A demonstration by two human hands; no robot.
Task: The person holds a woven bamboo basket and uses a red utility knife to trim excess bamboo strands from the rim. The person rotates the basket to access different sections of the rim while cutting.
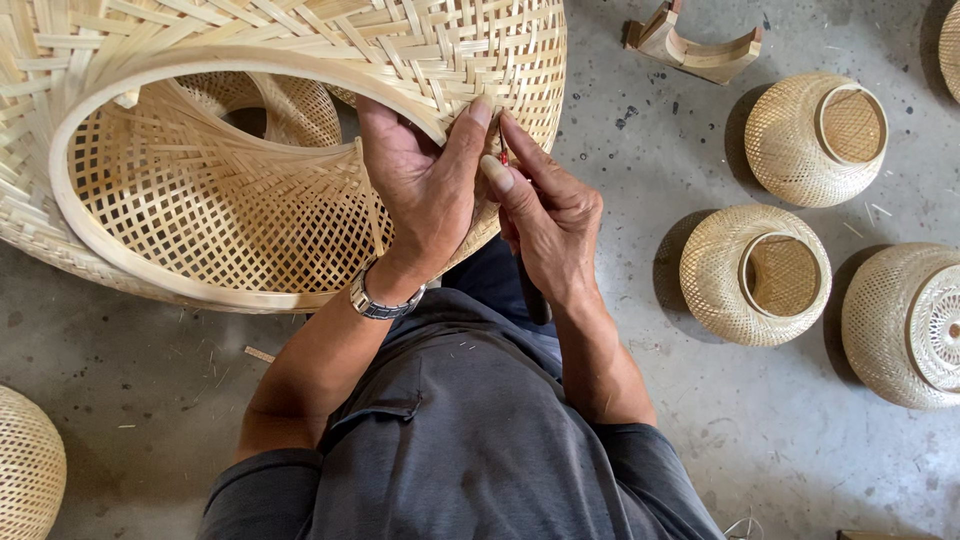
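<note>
A large woven bamboo shade (250,170) fills the view from nine to twelve o'clock, its open rim facing the camera. The left hand (425,190) curls over the rim's edge, thumb pressed on the outer weave, a wristwatch (380,300) on its wrist. Just at its three o'clock, touching it, the right hand (550,225) pinches a thin dark-handled tool (530,290) against the weave. Three smaller bamboo shades (755,275) sit on the concrete floor (700,420) toward three o'clock.
</note>
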